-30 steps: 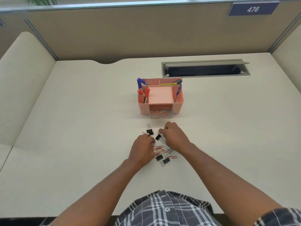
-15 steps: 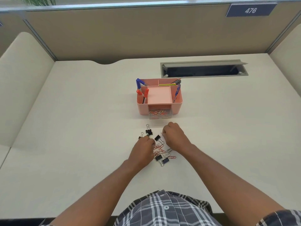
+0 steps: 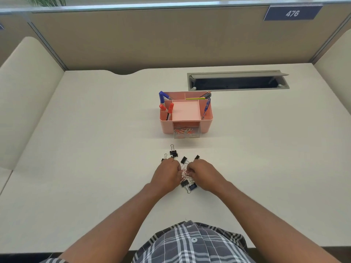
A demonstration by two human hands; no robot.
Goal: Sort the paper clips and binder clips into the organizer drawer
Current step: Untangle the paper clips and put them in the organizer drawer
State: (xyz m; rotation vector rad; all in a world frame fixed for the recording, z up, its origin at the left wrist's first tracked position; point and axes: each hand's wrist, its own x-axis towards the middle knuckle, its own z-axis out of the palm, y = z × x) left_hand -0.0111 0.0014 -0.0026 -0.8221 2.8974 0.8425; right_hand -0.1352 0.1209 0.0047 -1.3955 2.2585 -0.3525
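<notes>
A pink desk organizer stands mid-desk; its clear drawer sticks out at the front with coloured paper clips inside. In front of it lies a small pile of red and white paper clips ringed by black binder clips. My left hand and right hand rest on the pile, fingers curled inward toward each other. My right fingertips pinch red paper clips. What the left fingers hold is hidden. Two more binder clips lie near my wrists.
Markers and pens stand in the organizer's side compartments. An open cable slot is set into the desk behind it. Partition walls enclose the desk at the back and both sides.
My right hand has drawn back from the far binder clips toward me onto the paper clips. My left hand stayed almost in place. Both hands are now closer together.
</notes>
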